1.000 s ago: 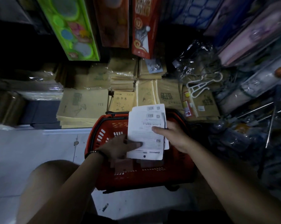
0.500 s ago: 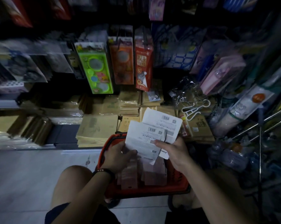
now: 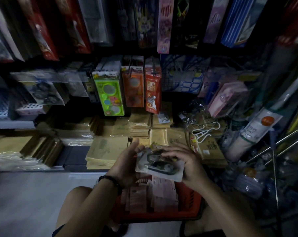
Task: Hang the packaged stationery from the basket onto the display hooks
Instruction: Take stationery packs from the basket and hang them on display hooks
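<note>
Several packs hang from display hooks (image 3: 154, 65), upper centre; red basket (image 3: 187, 198), lower centre. Above it the right hand (image 3: 187, 165) curls its grip over a blister pack (image 3: 162, 169), left hand (image 3: 126, 162) flat against its edge. Next, probably: lift, thread a hook.

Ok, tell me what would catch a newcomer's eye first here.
The two hands at centre draw the eye first. The right hand curls over a blister pack, and the left hand rests against its left edge. Below them is the red basket, with more packs lying in it. Next comes the bright green pack hanging just beyond, left of an orange pack.
</note>
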Motion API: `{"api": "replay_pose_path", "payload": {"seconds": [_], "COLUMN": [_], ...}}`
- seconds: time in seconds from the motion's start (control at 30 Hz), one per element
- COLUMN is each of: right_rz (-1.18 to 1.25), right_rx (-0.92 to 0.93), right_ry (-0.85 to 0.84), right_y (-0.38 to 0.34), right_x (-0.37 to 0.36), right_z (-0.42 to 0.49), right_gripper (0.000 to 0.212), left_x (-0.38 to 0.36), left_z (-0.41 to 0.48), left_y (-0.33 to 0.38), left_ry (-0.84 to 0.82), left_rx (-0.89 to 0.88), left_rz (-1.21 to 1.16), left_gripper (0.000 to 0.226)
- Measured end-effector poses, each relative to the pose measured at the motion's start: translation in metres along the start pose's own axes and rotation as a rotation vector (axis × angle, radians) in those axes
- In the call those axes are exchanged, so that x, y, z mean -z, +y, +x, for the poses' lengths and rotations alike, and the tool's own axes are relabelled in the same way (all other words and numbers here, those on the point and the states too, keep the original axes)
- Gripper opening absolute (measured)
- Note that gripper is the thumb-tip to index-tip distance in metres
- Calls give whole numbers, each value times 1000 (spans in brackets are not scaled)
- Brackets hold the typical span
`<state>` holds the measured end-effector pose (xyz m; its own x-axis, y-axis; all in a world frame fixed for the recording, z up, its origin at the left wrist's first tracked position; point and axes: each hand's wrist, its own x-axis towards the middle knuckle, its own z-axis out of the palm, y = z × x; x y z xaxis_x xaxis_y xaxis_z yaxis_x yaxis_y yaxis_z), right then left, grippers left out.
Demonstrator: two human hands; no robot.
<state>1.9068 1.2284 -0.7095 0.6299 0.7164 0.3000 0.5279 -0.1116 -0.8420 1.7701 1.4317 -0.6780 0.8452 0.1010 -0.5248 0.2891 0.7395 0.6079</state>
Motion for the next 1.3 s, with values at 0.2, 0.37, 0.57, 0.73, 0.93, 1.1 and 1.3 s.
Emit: {"api": "replay_pose_path", "payload": {"seconds": [0.2,0.37,0.57,0.73,0.93,1.1,1.3], "right_rz": [-584,-270,-496,-619,-687,-796,-879], "right_rx": [139,83,61,147,250,334,414], "right_ry": [-132,229,64,-129,-115,8,95], "right_y": [-16,-38,-85,-111,-153,-197,-250], "right_x": [27,30,22,39,57,76,97], "right_z": [10,18,41,75,110,140,181], "right_gripper": [109,49,105,124,129,131,127], "left_x": [-14,-23,-44,-62,-78,-91,-97], "left_z": [1,-4,-17,-38,-62,-83,-102], "left_y": [-2,9,34,62,105,151,210], "left_ry": [29,49,101,23,-18,-16,38], "left_rx": [-336,-508,-622,-652,-714,-736,-883], "left_rz": [75,106,182,224,316,261,274], "left_gripper": [85,57,63,66,70,45,30]}}
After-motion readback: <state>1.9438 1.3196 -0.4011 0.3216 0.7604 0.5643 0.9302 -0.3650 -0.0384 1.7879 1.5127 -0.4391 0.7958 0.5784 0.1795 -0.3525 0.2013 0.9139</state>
